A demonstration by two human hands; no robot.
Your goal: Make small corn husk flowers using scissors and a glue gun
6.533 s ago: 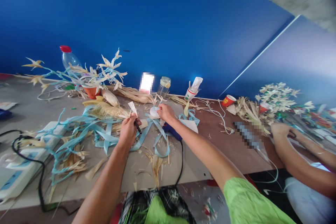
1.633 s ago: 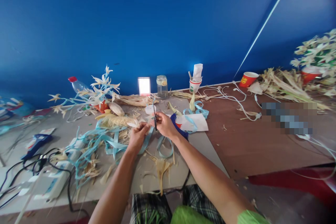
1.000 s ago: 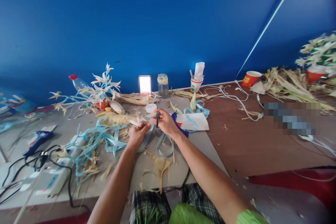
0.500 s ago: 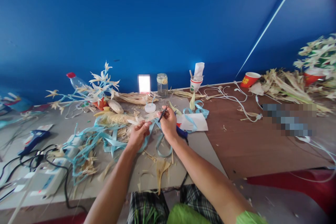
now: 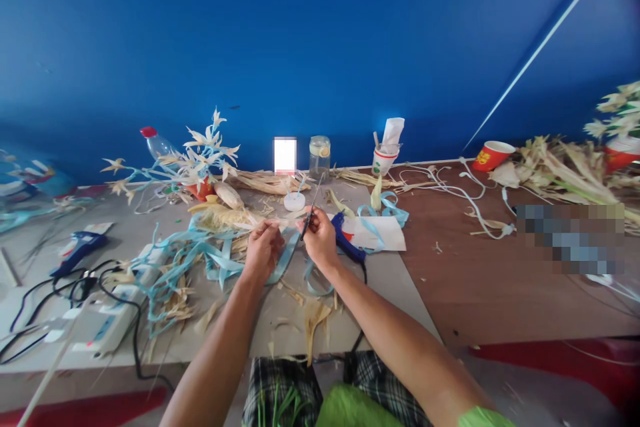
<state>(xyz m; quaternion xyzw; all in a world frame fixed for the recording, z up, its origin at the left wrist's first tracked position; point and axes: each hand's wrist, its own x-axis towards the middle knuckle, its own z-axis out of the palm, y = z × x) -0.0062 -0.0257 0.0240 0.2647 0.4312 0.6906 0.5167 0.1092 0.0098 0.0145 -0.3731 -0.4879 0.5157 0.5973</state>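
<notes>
Over the middle of the littered table, my left hand pinches a thin pale strip of corn husk. My right hand sits just beside it, its fingers closed around dark-handled scissors. The blades point up and away from me. Whether my right fingers also touch the husk strip is too small to tell. Beneath and left of the hands lie light-blue ribbons and a heap of dried husk. A blue glue gun rests right of my right hand.
Husk flowers stand in a red pot at the back left. A glass jar, a white paper cup and a red cup line the wall. A power strip, black cords and a second glue gun occupy the left.
The scissors have turned in my right hand, so their blades now point up and away. My view has swung slightly left. The left hand keeps its pinch on the husk.
</notes>
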